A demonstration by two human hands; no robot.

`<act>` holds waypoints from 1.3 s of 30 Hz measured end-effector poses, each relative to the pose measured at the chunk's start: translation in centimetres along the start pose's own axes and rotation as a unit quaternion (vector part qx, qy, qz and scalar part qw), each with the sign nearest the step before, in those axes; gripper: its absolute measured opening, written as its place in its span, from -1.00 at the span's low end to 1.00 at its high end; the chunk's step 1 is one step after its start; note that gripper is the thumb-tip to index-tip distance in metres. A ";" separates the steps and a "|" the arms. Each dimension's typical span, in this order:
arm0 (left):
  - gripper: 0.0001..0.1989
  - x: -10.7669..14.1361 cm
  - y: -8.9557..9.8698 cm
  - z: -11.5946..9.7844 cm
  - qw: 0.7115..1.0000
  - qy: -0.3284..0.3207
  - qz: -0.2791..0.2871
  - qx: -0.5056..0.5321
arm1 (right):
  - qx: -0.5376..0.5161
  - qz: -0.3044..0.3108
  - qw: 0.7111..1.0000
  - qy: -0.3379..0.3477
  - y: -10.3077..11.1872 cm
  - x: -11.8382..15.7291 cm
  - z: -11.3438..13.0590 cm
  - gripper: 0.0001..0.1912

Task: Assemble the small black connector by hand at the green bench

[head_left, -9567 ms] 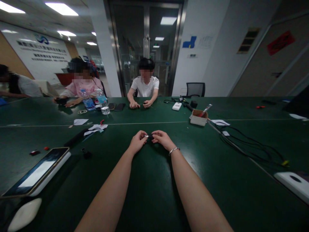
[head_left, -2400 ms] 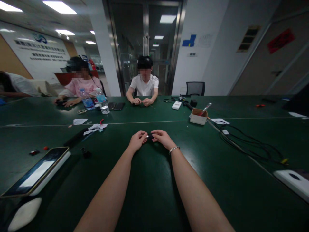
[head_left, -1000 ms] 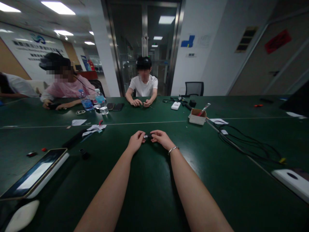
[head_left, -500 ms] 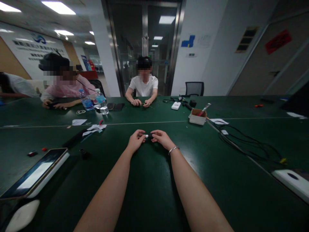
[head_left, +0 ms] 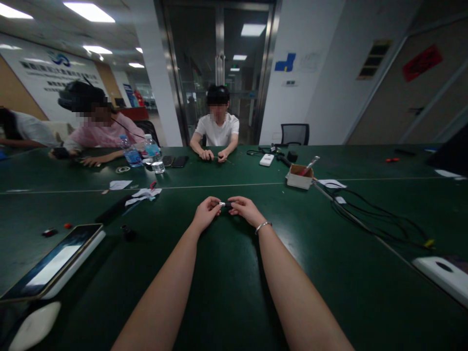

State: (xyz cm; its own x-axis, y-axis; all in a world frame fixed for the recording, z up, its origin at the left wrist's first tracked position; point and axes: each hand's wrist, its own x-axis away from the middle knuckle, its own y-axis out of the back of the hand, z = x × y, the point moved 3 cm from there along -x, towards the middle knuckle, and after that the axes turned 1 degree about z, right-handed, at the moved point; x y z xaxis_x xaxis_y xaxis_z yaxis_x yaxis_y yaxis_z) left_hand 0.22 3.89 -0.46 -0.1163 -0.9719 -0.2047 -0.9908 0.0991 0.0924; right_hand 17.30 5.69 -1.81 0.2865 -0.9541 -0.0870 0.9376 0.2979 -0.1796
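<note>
A small black and silver object (head_left: 225, 204) lies level between my hands, above the green table (head_left: 234, 273). My left hand (head_left: 208, 211) pinches its silver end between thumb and fingers. On the black end, my right hand (head_left: 245, 209) has a similar pinch; a silver bracelet (head_left: 263, 227) circles that wrist. The fingertips cover both ends, so the object's full shape is hidden. Left of my hands, a small dark cylindrical piece (head_left: 127, 232) stands on the table.
A phone (head_left: 54, 263) rests on a white block at the left. Two bottles (head_left: 154, 154) stand beyond it. An open box (head_left: 300, 176) and black cables (head_left: 380, 219) lie to the right. Across the table a person in white (head_left: 218, 129) sits, with another person in pink (head_left: 106, 131) further left.
My hands hold almost the same place, and slightly more of the small object shows between them. The hands of the person in pink have shifted apart.
</note>
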 end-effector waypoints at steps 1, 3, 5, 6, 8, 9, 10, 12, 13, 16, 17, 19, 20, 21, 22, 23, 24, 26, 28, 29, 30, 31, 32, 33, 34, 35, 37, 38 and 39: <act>-0.74 0.0 0.0 0.0 1.000 0.005 -0.001 -0.004 | 0.000 0.003 1.000 -0.001 0.0 0.0 0.0 -0.77; -0.74 -0.1 0.2 0.3 1.000 0.015 -0.008 -0.017 | -0.001 0.005 1.000 -0.005 0.0 0.1 0.1 -0.74; -0.75 -0.2 0.4 0.5 0.999 0.020 -0.017 -0.028 | -0.001 0.005 1.000 -0.007 -0.1 0.1 0.1 -0.75; -0.75 -0.2 0.5 0.7 0.999 0.019 -0.021 -0.029 | 0.000 0.005 1.000 -0.007 -0.1 0.1 0.1 -0.76; -0.74 -0.4 0.6 0.8 0.999 0.007 -0.026 -0.018 | 0.005 0.005 1.000 -0.007 -0.1 0.1 0.2 -0.77; -0.73 -0.4 0.6 0.9 1.000 0.000 -0.025 -0.013 | 0.007 0.005 1.000 -0.008 -0.1 0.1 0.2 -0.77; -0.72 -0.5 0.6 0.9 1.000 -0.007 -0.022 -0.012 | 0.008 0.005 1.000 -0.009 -0.1 0.1 0.2 -0.78; -0.74 -0.6 0.5 0.9 1.000 -0.012 -0.013 -0.025 | 0.007 0.005 1.000 -0.014 -0.2 0.1 0.2 -0.78; -0.75 -0.6 0.4 0.9 0.999 -0.010 -0.011 -0.035 | 0.005 0.005 1.000 -0.016 -0.2 0.1 0.2 -0.78; -0.74 -0.6 0.3 1.0 0.999 -0.007 -0.009 -0.045 | -0.003 0.002 1.000 -0.021 -0.2 0.1 0.3 -0.79; -0.73 -0.6 0.3 1.0 0.999 -0.008 -0.004 -0.043 | -0.004 0.000 1.000 -0.021 -0.2 0.1 0.3 -0.79; -0.73 -0.6 0.3 0.9 0.999 -0.011 0.007 -0.042 | -0.003 -0.003 1.000 -0.020 -0.2 0.1 0.3 -0.79; -0.72 -0.5 0.3 0.8 0.999 -0.011 0.010 -0.044 | -0.003 -0.004 1.000 -0.019 -0.1 0.1 0.3 -0.80; -0.71 -0.5 0.3 0.7 0.999 -0.009 0.008 -0.045 | -0.004 -0.004 1.000 -0.017 -0.1 0.1 0.3 -0.80; -0.71 -0.4 0.3 0.6 0.999 -0.006 0.004 -0.045 | -0.004 -0.003 1.000 -0.016 -0.1 0.1 0.3 -0.80; -0.71 -0.3 0.3 0.5 0.999 -0.004 0.000 -0.045 | -0.004 -0.003 1.000 -0.016 -0.1 0.1 0.3 -0.80; -0.71 -0.2 0.3 0.4 0.999 -0.002 -0.002 -0.042 | -0.005 -0.003 1.000 -0.015 -0.1 0.1 0.3 -0.81; -0.72 -0.2 0.3 0.3 0.999 -0.002 -0.004 -0.041 | -0.006 -0.002 1.000 -0.016 -0.2 0.1 0.3 -0.81; -0.72 -0.2 0.3 0.2 0.999 -0.008 -0.008 -0.040 | -0.008 -0.002 1.000 -0.018 -0.2 0.0 0.2 -0.81; -0.71 -0.2 0.4 0.2 0.999 -0.010 -0.010 -0.037 | -0.009 -0.002 1.000 -0.019 -0.2 0.0 0.2 -0.81; -0.69 -0.2 0.4 0.2 0.999 -0.010 -0.011 -0.034 | -0.009 -0.002 1.000 -0.019 -0.2 0.0 0.2 -0.81; -0.69 -0.2 0.4 0.2 0.999 -0.009 -0.008 -0.033 | -0.008 0.000 1.000 -0.020 -0.2 0.0 0.2 -0.80; -0.69 -0.2 0.4 0.1 0.999 -0.007 -0.005 -0.035 | -0.006 0.002 1.000 -0.020 -0.2 0.0 0.2 -0.80; -0.70 -0.1 0.4 0.1 0.999 -0.004 -0.002 -0.040 | -0.004 0.004 1.000 -0.019 -0.2 0.0 0.3 -0.80; -0.72 -0.1 0.3 0.0 0.999 -0.002 0.000 -0.048 | -0.002 0.005 1.000 -0.018 -0.2 0.0 0.2 -0.79; -0.72 0.0 0.3 -0.1 0.999 -0.001 0.002 -0.054 | 0.000 0.005 1.000 -0.018 -0.2 0.0 0.2 -0.79; -0.71 0.0 0.3 -0.2 0.998 -0.006 0.005 -0.056 | 0.004 0.001 1.000 -0.018 -0.2 0.0 0.2 -0.79; -0.71 0.0 0.3 -0.1 0.998 -0.010 0.010 -0.053 | 0.005 0.000 1.000 -0.018 -0.2 0.0 0.2 -0.79; -0.71 0.0 0.3 -0.1 0.999 -0.013 0.014 -0.049 | 0.006 0.000 1.000 -0.017 -0.2 0.0 0.2 -0.79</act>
State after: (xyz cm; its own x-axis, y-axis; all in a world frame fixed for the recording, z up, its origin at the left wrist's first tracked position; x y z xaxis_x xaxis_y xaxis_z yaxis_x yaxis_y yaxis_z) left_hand -0.04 3.92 -0.35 -0.1461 -0.9629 -0.2269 -0.9757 0.1025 0.1935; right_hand 17.19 5.64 -1.62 0.2926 -0.9548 -0.0527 0.9398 0.2973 -0.1686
